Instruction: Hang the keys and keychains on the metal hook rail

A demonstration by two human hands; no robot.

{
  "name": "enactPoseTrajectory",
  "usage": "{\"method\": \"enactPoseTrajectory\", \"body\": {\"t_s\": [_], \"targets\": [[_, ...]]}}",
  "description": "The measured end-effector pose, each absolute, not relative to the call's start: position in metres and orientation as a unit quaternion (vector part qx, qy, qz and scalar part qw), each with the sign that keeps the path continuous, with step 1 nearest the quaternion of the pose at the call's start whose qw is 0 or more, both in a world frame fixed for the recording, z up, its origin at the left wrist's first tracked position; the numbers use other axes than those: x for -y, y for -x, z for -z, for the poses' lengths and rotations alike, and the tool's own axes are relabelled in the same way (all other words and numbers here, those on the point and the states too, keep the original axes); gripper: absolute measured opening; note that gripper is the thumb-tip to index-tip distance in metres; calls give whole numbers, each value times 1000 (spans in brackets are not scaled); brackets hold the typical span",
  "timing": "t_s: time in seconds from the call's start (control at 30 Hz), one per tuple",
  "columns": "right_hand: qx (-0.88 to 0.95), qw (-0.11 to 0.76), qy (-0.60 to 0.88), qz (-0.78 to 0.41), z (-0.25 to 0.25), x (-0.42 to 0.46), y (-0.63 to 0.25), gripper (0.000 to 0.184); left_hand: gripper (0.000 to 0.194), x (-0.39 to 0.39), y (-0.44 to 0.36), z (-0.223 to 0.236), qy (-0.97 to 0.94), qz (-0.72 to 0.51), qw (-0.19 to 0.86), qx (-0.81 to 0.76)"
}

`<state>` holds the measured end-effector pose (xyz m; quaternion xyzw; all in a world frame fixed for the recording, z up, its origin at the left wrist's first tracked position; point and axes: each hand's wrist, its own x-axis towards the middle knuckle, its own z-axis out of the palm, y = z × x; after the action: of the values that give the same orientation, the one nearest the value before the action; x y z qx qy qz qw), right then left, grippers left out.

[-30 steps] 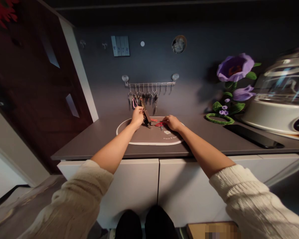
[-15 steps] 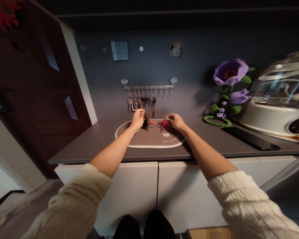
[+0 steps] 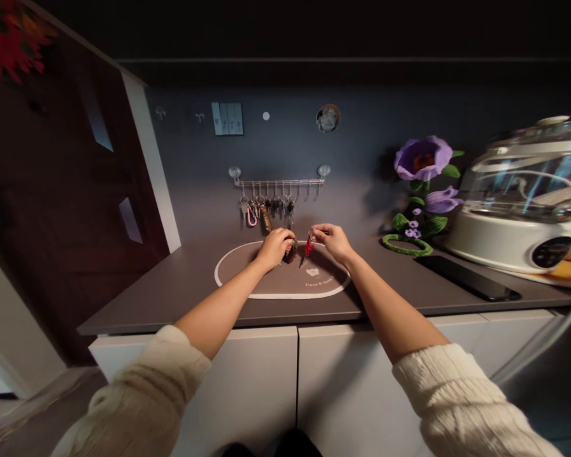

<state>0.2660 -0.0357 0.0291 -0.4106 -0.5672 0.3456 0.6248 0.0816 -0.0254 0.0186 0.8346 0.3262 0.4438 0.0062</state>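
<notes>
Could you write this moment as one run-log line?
left hand: holding dark brown object | right hand: pinching red keychain | below: brown oval white-rimmed mat | behind: clear wall-mounted hook rail, metal keys hanging

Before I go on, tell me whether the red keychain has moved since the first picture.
Yes. Against the hook rail, the red keychain has shifted up and to the right, dangling from the right hand.

Counter, right: black smartphone (image 3: 469, 278), flat, in front of clear-domed appliance (image 3: 497, 242)
Ornament: purple artificial flowers (image 3: 438, 202), left of appliance
Wall: four-section panel (image 3: 227, 119)
</notes>
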Motion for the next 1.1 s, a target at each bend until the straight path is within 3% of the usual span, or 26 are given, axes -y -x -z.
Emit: {"method": "enactPoseTrajectory", "body": {"t_s": [0.13, 0.5, 0.73, 1.1], "targets": [[574, 629, 426, -306, -30, 34, -268, 9, 23, 23, -88, -14, -868, -383, -48, -312], [578, 647, 445, -223, -41, 21, -282, 14, 28, 16, -95, 1, -920, -276, -78, -268], [583, 651, 423, -238, -55, 15, -286, 19, 29, 14, -95, 4, -908, -300, -57, -287], [587, 656, 408, -242, -100, 0, -276, 7, 27, 21, -93, 0, -882, -334, -17, -332]]}}
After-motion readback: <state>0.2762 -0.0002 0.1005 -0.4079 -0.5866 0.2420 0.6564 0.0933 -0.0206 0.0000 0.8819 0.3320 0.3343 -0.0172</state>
